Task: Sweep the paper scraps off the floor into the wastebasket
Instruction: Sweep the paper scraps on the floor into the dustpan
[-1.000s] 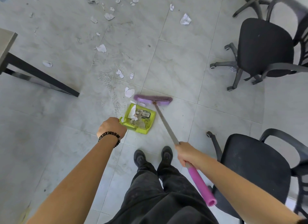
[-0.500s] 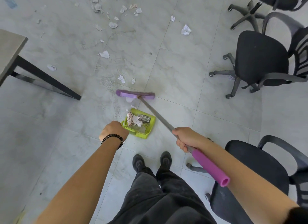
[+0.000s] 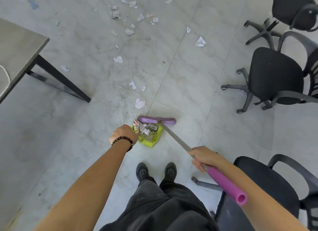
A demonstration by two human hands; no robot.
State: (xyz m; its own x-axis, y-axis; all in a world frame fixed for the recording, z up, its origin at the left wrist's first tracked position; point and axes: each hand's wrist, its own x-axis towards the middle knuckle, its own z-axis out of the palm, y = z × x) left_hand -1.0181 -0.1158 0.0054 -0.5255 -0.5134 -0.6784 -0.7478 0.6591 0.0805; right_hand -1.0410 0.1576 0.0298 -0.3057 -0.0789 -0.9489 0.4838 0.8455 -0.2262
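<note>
Grey tiled floor (image 3: 180, 86); table (image 3: 17, 46) left, black office chairs (image 3: 273, 76) right; both forearms reach down and forward; right hand (image 3: 203, 157) wrapped round purple broom (image 3: 154, 119) shaft, broom head touching the dustpan's far edge; left hand (image 3: 124, 133) fisted on green dustpan (image 3: 149, 142) at its left side, beaded bracelet (image 3: 123, 140) on wrist; paper scraps (image 3: 143, 129) lie in the pan, more scattered on the floor beyond.

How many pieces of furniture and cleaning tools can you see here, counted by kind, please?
Office chairs: 3
Table: 1
Broom: 1
Dustpan: 1
Total: 6
</note>
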